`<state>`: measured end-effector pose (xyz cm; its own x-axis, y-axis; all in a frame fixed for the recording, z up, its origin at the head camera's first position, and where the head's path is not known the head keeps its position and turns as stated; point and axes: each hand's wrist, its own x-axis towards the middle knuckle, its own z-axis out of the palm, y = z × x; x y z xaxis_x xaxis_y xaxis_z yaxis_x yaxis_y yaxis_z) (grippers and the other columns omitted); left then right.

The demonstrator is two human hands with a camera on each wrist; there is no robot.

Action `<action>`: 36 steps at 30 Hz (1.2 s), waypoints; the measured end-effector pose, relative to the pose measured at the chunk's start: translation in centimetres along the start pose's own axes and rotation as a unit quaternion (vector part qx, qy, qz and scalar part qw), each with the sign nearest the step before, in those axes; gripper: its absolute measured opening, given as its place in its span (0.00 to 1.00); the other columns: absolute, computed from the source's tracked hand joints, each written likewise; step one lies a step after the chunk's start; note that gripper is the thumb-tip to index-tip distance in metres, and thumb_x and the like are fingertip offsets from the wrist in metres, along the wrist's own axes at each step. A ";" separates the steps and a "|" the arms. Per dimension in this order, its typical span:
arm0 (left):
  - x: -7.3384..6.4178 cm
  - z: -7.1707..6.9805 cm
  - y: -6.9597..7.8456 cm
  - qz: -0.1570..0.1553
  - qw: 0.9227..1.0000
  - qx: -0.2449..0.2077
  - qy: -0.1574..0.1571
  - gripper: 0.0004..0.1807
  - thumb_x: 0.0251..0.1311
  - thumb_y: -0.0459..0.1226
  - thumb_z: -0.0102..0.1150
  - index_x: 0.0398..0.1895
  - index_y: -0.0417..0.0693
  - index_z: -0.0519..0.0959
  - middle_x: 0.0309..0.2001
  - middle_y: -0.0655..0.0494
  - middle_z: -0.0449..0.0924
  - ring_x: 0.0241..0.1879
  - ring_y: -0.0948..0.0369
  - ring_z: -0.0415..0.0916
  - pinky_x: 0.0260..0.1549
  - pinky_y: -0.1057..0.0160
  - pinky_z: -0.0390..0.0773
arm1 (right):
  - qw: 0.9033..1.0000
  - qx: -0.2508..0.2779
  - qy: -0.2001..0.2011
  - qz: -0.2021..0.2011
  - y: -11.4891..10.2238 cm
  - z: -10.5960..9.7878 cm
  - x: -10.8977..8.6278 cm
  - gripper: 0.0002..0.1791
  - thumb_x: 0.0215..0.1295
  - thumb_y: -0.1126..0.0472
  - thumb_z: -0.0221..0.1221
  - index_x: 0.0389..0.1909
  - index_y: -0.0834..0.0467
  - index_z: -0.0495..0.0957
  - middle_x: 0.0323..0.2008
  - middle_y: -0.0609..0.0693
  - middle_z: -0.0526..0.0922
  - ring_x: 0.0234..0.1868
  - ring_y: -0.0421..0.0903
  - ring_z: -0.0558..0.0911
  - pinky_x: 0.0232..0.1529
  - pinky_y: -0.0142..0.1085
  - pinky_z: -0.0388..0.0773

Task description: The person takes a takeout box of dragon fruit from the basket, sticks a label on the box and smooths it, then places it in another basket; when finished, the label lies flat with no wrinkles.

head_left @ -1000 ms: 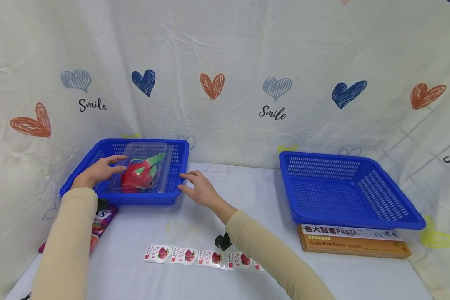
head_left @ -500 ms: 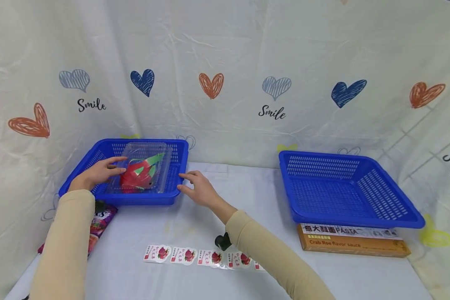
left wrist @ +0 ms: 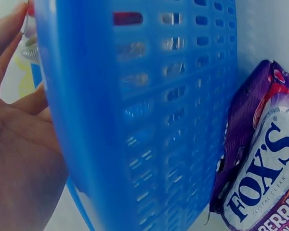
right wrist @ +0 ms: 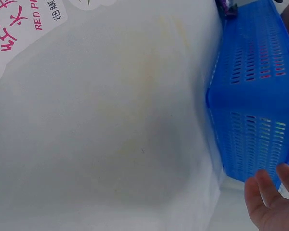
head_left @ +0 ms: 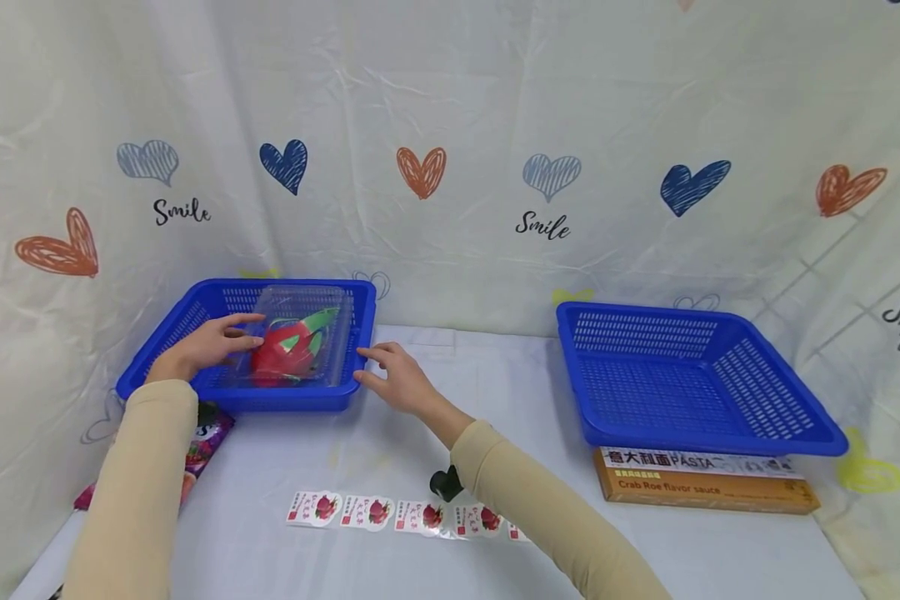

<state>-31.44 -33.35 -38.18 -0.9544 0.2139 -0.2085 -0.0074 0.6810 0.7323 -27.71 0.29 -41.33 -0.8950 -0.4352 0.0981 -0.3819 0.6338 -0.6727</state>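
Inside the left blue basket (head_left: 285, 402) lies a clear plastic box (head_left: 333, 342), slightly aslant. Through it shows a red and green thing (head_left: 285, 350) shaped like a dragon fruit. My left hand (head_left: 210, 343) reaches over the basket's left part, its thumb and fingers against the box's left side. In the left wrist view that hand (left wrist: 19, 125) is behind the basket's rim, which hides some fingertips. My right hand (head_left: 401, 377) is at the basket's right rim, thumb and fingers extended. The right wrist view shows its fingertips (right wrist: 260, 180) at the basket's outer side.
A second blue basket (head_left: 697, 437) stands at the right, behind a pasta box (head_left: 708, 492). A strip of dragon fruit stickers (head_left: 367, 512) lies at the front middle. A purple Fox's candy bag (left wrist: 260, 159) lies before the left basket, partly under my left arm.
My left hand and the clear box have shifted slightly to the right within the basket. My right hand stays at the rim.
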 end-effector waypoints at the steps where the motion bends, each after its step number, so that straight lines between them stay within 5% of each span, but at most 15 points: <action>1: 0.1 0.0 0.1 0.003 1.000 -0.003 -0.003 0.38 0.70 0.50 0.54 0.76 0.46 0.54 0.70 0.25 0.50 0.66 0.32 0.56 0.56 0.39 0.71 | 1.000 0.000 0.000 -0.001 0.0 0.0 0.0 0.28 0.72 0.47 0.55 0.69 0.51 0.69 0.65 0.53 0.69 0.58 0.48 0.74 0.55 0.37 0.75; 13: 0.3 0.6 0.9 0.015 1.000 -0.018 -0.019 0.38 0.71 0.48 0.53 0.76 0.43 0.52 0.71 0.25 0.47 0.67 0.31 0.52 0.57 0.37 0.68 | 1.000 0.007 -0.001 -0.016 0.2 -0.2 -0.1 0.27 0.72 0.48 0.55 0.69 0.51 0.69 0.65 0.53 0.69 0.58 0.49 0.74 0.55 0.39 0.75; 27: -0.1 0.9 0.1 0.007 0.996 -0.080 -0.038 0.39 0.71 0.49 0.52 0.78 0.50 0.47 0.73 0.28 0.43 0.70 0.32 0.46 0.61 0.34 0.60 | 1.000 0.012 -0.003 -0.020 0.1 -0.2 0.0 0.27 0.72 0.48 0.55 0.69 0.52 0.69 0.65 0.54 0.69 0.59 0.52 0.75 0.56 0.38 0.75; 36: 0.5 1.2 -0.4 -0.002 0.997 -0.074 -0.037 0.44 0.68 0.54 0.54 0.78 0.52 0.45 0.69 0.27 0.50 0.66 0.32 0.55 0.58 0.35 0.66 | 1.000 0.009 -0.004 -0.017 0.3 -0.1 -0.1 0.28 0.72 0.48 0.55 0.69 0.51 0.69 0.65 0.53 0.69 0.59 0.50 0.75 0.55 0.37 0.75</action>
<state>-31.57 -32.64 -39.38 -0.9293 0.2662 -0.2559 -0.0610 0.5729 0.8174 -27.78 0.56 -41.47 -0.8799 -0.4610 0.1155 -0.4074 0.6066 -0.6827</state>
